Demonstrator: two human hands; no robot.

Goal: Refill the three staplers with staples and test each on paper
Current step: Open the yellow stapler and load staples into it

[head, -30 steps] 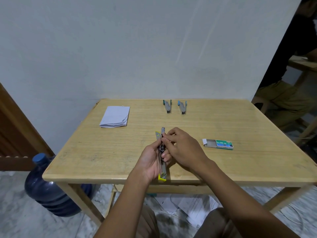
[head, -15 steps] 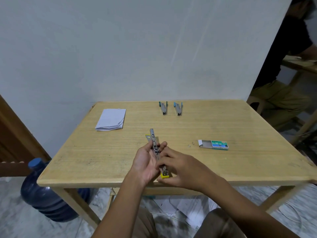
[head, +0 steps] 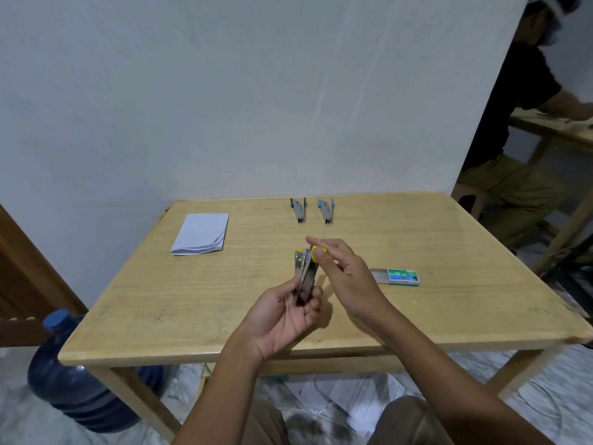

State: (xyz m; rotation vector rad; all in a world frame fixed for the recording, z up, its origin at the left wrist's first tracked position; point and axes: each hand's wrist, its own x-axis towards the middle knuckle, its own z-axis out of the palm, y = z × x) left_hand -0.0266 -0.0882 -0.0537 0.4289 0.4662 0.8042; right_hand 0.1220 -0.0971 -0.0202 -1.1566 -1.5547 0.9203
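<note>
My left hand [head: 284, 316] grips the lower end of a yellow-tipped metal stapler [head: 305, 274] held above the table, its two arms nearly folded together. My right hand [head: 345, 274] presses on the stapler's yellow upper end with thumb and fingers. A green-ended stapler [head: 298, 211] and a blue-ended stapler [head: 326, 211] lie side by side at the far edge. A green staple box [head: 398, 277] lies half slid open, right of my hands. A folded stack of white paper [head: 200, 234] sits at the far left.
The wooden table [head: 192, 309] stands against a white wall. A blue water jug [head: 70, 377] is on the floor at the left. Loose papers lie under the table. Another person sits at a second table at the far right.
The stapler was spread out long and flat in my hands; its top arm has swung over and now lies almost against the base. My right hand rose from its near end to its yellow tip.
</note>
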